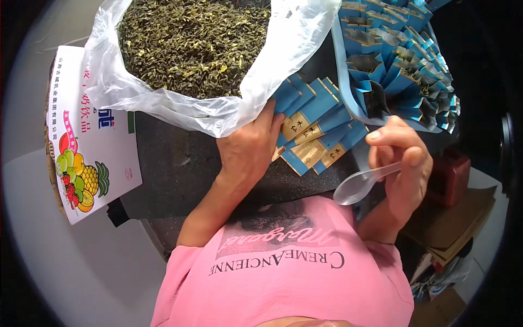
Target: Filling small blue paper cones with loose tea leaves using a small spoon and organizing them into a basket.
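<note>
My right hand (402, 169) is closed around the handle of a clear plastic spoon (355, 188), its bowl pointing left over my shirt; the bowl looks empty. My left hand (248, 146) is at the left edge of a fanned pile of flat blue and gold packets (309, 122), gripping a packet there; some of its fingertips are hidden. Just beyond that hand is a translucent plastic bag (289, 46), its mouth spread wide around loose dried tea leaves (190, 46).
A light blue bin (344, 82) at the far right holds many upright open packets (406, 65), some with leaves inside. On the left leans a white carton (95, 141) with printed fruit. A dark red container (452, 177) and brown cardboard (449, 226) lie right of me.
</note>
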The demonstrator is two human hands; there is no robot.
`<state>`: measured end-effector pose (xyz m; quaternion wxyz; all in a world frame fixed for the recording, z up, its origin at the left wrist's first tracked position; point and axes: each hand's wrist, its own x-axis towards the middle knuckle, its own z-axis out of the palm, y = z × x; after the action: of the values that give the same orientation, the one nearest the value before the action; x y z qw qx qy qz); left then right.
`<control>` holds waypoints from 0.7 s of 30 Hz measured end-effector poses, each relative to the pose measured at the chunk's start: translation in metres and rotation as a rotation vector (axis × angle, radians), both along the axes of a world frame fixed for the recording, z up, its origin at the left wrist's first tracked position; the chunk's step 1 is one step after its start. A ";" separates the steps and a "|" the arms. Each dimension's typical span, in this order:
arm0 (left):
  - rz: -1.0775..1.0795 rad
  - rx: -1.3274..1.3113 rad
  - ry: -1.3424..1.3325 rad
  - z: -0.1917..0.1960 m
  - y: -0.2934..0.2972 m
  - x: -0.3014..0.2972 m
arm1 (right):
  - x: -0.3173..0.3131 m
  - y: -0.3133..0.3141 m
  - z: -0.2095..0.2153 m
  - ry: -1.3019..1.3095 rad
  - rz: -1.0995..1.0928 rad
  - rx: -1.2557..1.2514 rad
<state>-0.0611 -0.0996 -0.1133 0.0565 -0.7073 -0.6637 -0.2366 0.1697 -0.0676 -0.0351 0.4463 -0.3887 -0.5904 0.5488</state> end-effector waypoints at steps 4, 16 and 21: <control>-0.001 -0.031 -0.024 -0.003 0.000 -0.003 | 0.001 -0.002 -0.014 0.055 0.060 -0.088; -0.006 -0.024 -0.033 -0.007 -0.001 -0.005 | 0.003 0.000 -0.024 0.144 0.119 -0.050; -0.098 0.075 -0.200 0.023 -0.019 -0.004 | 0.008 -0.003 -0.014 0.250 0.106 -0.065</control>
<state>-0.0651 -0.1185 -0.0905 0.0049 -0.7091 -0.6214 -0.3331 0.1776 -0.0708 -0.0496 0.4740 -0.2999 -0.5316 0.6347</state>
